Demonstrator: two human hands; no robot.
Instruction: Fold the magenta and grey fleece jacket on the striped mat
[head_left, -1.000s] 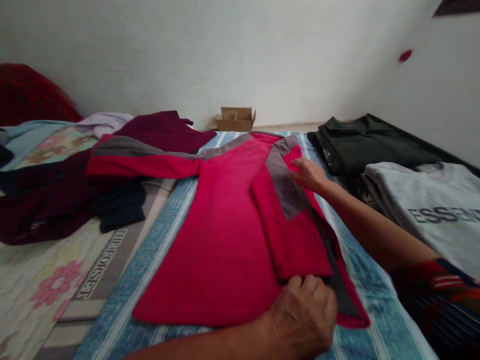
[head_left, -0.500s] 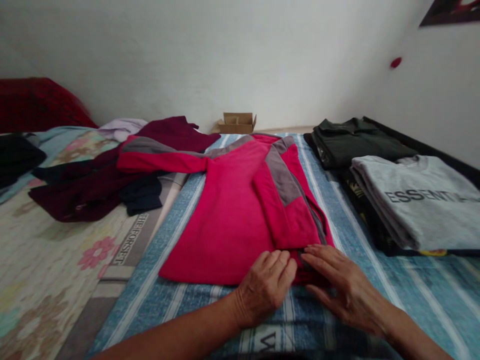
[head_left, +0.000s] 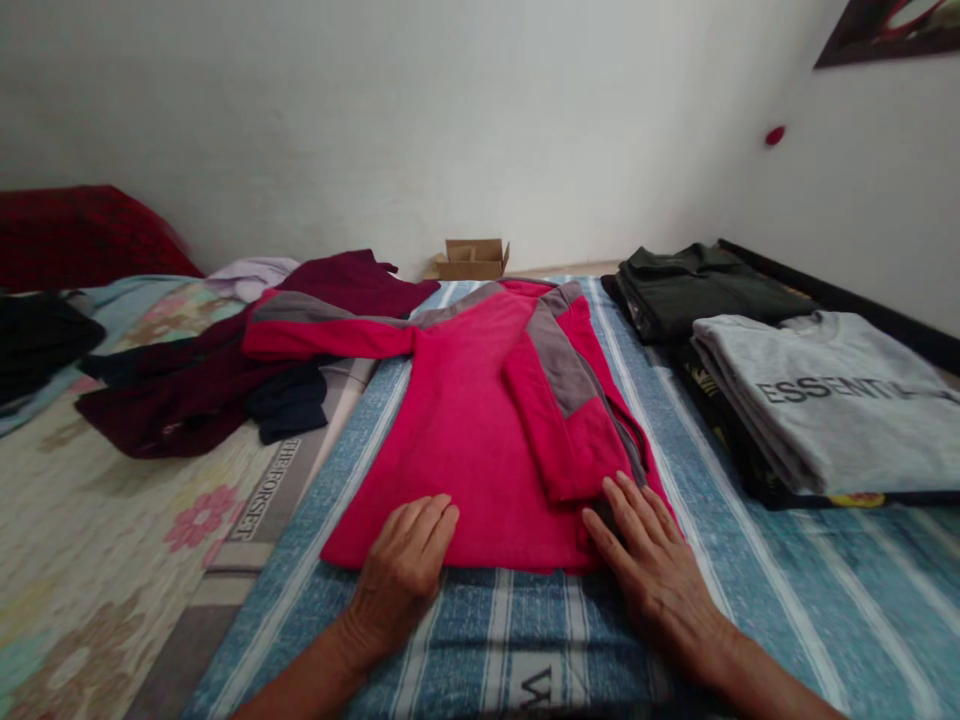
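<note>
So there's a pink-and-gray long-sleeved top (head_left: 465, 430) laid out on a blue striped cover (head_left: 469, 640), right in front of the person, neck end away and hem close. One sleeve (head_left: 566, 380) — the one on the right — is folded in over the body and runs down toward the hem. The other sleeve (head_left: 326, 335) sticks straight out to the left, lying across a heap of maroon clothing (head_left: 180, 395).

Left hand (head_left: 409, 550) is on the hem toward the left, fingers bent and close together; can't tell if it's pinching any fabric or just resting there. Right hand (head_left: 645, 560) isn't gripping anything: fingers stretched out, laid on the lower right corner with the fingertips by the folded sleeve's cuff.

Off to the right there's a folded light gray shirt (head_left: 840, 390) with black "ESSENTI…" lettering, on top of some darker clothes, and a folded dark green garment (head_left: 705, 290) just behind it. A small open cardboard box (head_left: 472, 260) sits at the far end by the wall. Left side is a floral sheet (head_left: 142, 530) — pink flower, "THE FORSET" printed on a gray band.
</note>
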